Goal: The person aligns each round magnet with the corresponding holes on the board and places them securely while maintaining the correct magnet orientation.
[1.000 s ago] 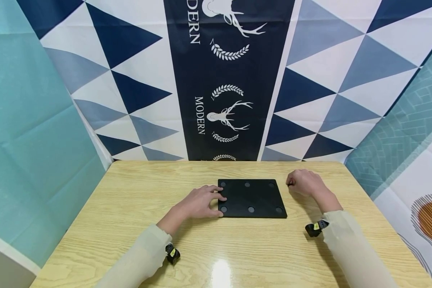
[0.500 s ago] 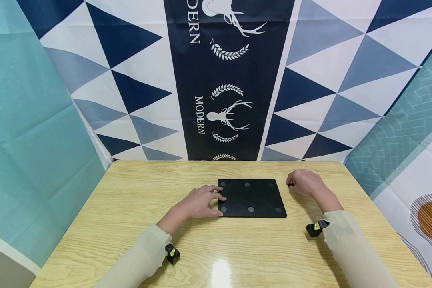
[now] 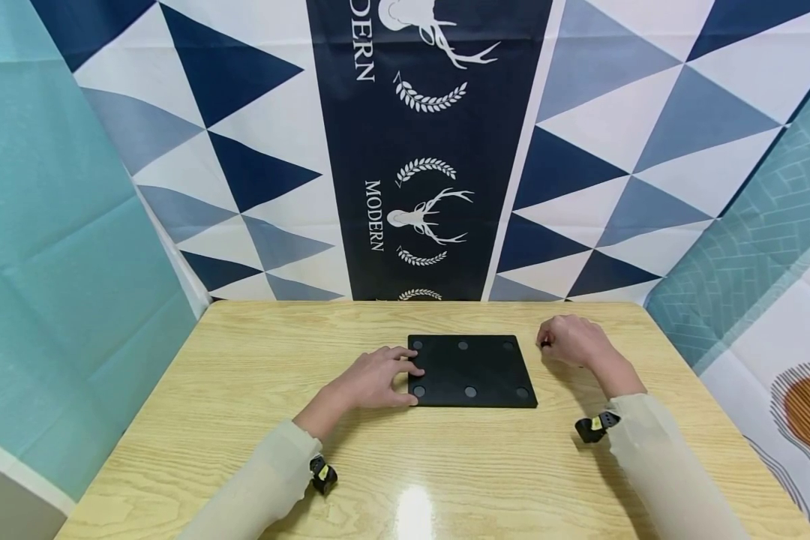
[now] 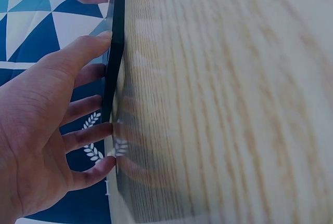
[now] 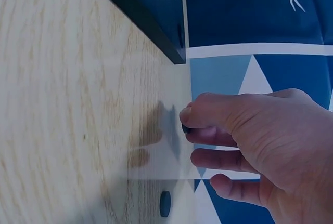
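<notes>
A flat black rectangular board (image 3: pixel 472 371) with several round grey spots near its edges lies on the table. My left hand (image 3: pixel 376 379) is at the board's left edge, its thumb and spread fingertips resting on it; the left wrist view shows this hand (image 4: pixel 39 125) along the dark edge. Beyond the board's right side, my right hand (image 3: pixel 575 343) pinches a small dark round piece (image 5: pixel 186 129) between thumb and index finger. The other fingers of that hand (image 5: pixel 270 141) are loosely bent. A second small black disc (image 5: pixel 165 203) lies on the wood near them.
The wooden table (image 3: pixel 277 330) runs back to a patterned cloth wall (image 3: pixel 418 150) with triangles and deer heads. Teal cloth (image 3: pixel 74 225) hangs at the left. Each wrist wears a small black camera, like the right one (image 3: pixel 597 426). Light glares near the table's front.
My right hand has shifted up very slightly, and a little more of the dark piece shows at its fingertips. The left hand and the board have held their places.
</notes>
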Demonstrator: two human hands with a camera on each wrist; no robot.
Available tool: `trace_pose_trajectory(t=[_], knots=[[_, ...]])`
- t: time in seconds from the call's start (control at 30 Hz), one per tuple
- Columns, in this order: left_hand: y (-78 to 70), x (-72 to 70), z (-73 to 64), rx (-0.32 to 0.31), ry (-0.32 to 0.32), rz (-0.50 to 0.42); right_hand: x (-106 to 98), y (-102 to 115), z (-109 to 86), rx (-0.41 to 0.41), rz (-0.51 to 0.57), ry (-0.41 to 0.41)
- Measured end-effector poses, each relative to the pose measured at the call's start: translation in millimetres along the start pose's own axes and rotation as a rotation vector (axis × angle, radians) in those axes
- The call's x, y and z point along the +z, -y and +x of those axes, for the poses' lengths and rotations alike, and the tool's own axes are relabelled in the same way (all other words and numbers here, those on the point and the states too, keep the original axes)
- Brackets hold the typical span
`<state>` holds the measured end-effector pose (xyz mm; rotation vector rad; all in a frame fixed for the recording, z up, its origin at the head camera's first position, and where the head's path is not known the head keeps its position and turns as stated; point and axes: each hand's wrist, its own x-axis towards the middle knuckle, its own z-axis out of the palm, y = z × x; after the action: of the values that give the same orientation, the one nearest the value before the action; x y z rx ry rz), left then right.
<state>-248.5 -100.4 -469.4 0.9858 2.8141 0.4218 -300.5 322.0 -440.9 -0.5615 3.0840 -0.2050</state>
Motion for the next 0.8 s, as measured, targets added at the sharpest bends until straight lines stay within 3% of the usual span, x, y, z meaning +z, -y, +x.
trace_pose_trajectory(t=[0.8], knots=[[-1.2,-1.9,-0.7,0.003,-0.002,-0.006,-8.0,17.2,-5.5,-0.045,-0.021,-0.013]])
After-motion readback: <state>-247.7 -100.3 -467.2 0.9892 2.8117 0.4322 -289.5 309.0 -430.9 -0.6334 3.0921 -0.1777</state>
